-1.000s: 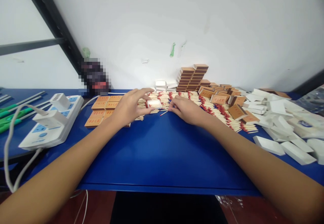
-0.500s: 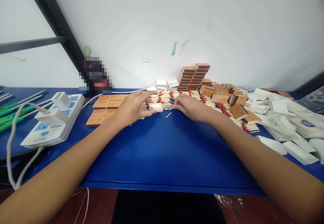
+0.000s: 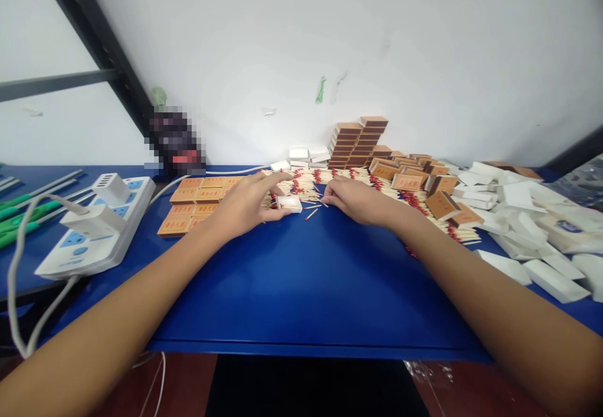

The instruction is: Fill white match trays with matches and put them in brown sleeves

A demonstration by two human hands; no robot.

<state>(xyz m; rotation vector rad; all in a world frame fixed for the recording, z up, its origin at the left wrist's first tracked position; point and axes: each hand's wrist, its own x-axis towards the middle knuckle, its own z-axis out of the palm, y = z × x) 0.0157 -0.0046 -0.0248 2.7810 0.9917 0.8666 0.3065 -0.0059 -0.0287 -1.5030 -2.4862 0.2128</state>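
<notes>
My left hand (image 3: pixel 245 202) is curled round a small white matchbox tray (image 3: pixel 289 203), its thumb along the near side. A few matches show inside the tray. Just right of it, my right hand (image 3: pixel 346 197) is closed in a pinch, with a match (image 3: pixel 324 204) at its fingertips. One loose match (image 3: pixel 311 213) lies on the blue table in front of the hands. Behind and between them spreads a long heap of red-tipped matches (image 3: pixel 306 181), partly hidden by both hands.
Orange matchboxes (image 3: pixel 181 211) lie in rows at left, beside a white power strip (image 3: pixel 108 235) with cables. More matchboxes are stacked (image 3: pixel 358 144) by the wall and piled loosely (image 3: pixel 407 180) at right. White trays (image 3: pixel 522 216) are heaped far right on the blue table (image 3: pixel 311 291).
The view has shifted slightly. Both hands stay almost in place; the tray tilts a little more and matches inside it show more clearly. Another match shows by my right fingertips.
</notes>
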